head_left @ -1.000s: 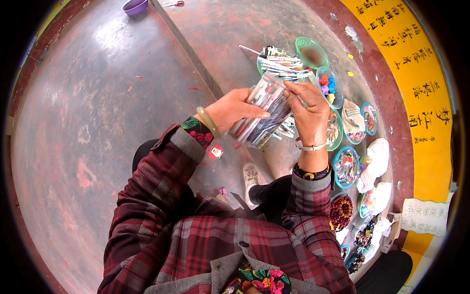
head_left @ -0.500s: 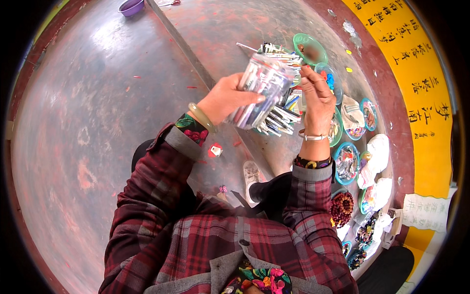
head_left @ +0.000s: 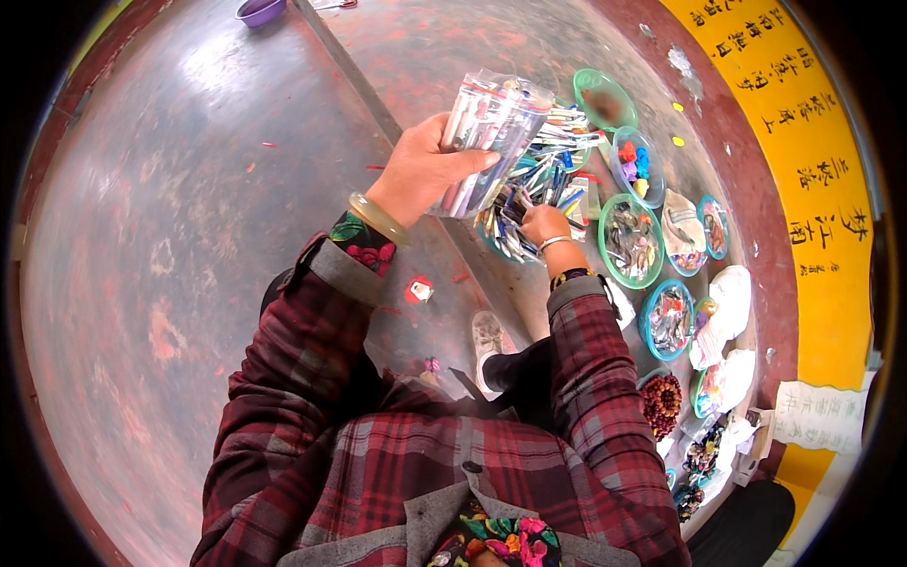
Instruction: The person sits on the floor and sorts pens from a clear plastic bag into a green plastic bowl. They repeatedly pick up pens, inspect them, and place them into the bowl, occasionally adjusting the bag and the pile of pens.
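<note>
Though wide, left grip (head_left: 425, 172) round pen bag (head_left: 495, 125).

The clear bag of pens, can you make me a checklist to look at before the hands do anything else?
1. Left hand holding the clear bag: ok, its thumb lies across the front.
2. Pens inside the bag: ok, they show through the plastic.
3. Bag's top zipped shut: cannot tell from this view.
4. Right hand at the loose pens: ok, its fingers are down among them.
5. Right hand gripping a pen: cannot tell, too small and cluttered.
6. Loose pens lined up neatly: not ok, many lie crisscross.
</note>
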Motion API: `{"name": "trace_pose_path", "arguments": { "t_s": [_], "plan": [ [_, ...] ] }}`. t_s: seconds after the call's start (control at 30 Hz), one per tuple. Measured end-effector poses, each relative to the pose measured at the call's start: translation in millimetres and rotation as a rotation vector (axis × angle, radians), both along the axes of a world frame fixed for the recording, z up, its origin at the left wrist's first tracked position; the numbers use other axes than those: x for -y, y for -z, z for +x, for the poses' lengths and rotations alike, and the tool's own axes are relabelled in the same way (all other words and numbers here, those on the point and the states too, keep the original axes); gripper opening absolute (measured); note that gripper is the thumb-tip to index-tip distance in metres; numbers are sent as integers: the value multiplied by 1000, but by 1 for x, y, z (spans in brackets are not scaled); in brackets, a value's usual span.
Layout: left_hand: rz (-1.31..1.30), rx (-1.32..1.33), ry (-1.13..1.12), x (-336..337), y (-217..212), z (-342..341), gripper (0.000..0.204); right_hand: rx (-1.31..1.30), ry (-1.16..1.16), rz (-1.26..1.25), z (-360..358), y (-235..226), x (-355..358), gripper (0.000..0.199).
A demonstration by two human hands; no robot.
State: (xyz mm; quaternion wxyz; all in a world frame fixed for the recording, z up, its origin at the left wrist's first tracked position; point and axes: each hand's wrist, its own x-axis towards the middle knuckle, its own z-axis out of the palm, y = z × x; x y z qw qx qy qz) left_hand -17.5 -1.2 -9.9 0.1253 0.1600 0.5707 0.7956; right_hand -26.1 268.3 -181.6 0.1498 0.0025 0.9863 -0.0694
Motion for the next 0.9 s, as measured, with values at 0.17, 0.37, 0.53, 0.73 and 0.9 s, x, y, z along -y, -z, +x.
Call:
{"name": "trace_pose_path", "arguments": {
  "t_s": [0.17, 0.37, 0.53, 0.73, 0.9],
  "plan": [
    [-10, 6, 2, 1, -4, 2, 27, -129, -95, 176, 6, 11, 13, 13],
    [19, 9, 8, -1, -5, 3, 27, -334, -222, 211, 15, 31, 19, 13],
    [-4, 21, -7, -1, 0, 1, 27, -246, -138, 303, 19, 26, 24, 17],
    [-1, 21, 5, -1, -1, 1, 29, -115, -30, 326, 17, 18, 24, 19],
    [18, 34, 9, -3, -2, 2, 29, -164, 89, 171, -1, -15, -3, 19]
  ]
}}
